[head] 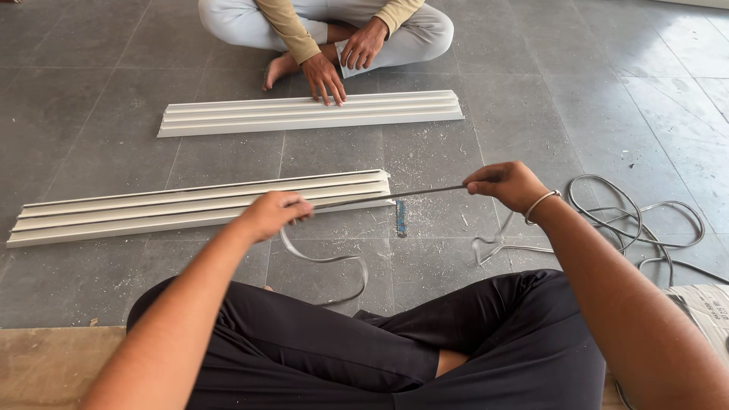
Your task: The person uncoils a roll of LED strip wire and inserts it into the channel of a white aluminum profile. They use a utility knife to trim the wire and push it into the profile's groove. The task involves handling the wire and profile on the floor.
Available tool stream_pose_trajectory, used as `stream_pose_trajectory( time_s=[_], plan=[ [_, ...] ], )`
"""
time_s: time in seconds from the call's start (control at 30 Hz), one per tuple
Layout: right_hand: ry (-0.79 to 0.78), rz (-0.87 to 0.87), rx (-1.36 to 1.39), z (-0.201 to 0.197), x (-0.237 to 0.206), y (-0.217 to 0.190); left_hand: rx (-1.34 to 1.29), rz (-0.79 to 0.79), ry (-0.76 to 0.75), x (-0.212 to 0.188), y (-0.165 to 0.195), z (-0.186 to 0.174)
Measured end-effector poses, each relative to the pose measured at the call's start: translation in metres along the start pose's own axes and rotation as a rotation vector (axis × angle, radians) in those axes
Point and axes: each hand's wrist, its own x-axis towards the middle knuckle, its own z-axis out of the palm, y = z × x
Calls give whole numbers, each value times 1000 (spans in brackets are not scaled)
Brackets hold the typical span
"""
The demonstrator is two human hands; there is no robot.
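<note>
Head view: a grey tiled floor [531,99] holds two long white ribbed profiles, the nearer profile [197,205] just beyond the sitter's crossed legs, the farther profile [311,112] under another person's hand [325,77]. The left hand [272,214] and right hand [507,184], both closed, stretch a grey strip [387,197] taut above the floor between them. Steady tension seems wise, since loose coils [638,220] crowd the right while bare floor lies ahead.

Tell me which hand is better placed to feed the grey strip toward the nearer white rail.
Probably the left hand: it grips the grey strip directly over the nearer white rail end. The right hand holds the strip farther out over bare floor.
</note>
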Motion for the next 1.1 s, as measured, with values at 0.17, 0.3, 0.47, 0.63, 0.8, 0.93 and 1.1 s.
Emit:
stream_pose_trajectory(
  time_s=[0.17,0.3,0.47,0.63,0.8,0.93,1.1],
  plan=[
    [15,55,-4,19,17,14,32,-163,60,-9,9,-19],
    [99,64,-113,8,23,32,132,-317,80,-25,13,-44],
    [201,70,-251,-12,15,44,750,-756,273,-58,7,-89],
    [4,-138,-137,44,29,-24,181,-475,300,-6,6,-14],
    [-104,-302,-119,83,33,-80,-25,-48,53,57,44,100],
    [-93,-107,-48,47,40,-43,-42,-150,-68,52,33,74],
    [59,-22,-112,-19,23,64,183,-167,36,-6,-1,-11]
  ],
)
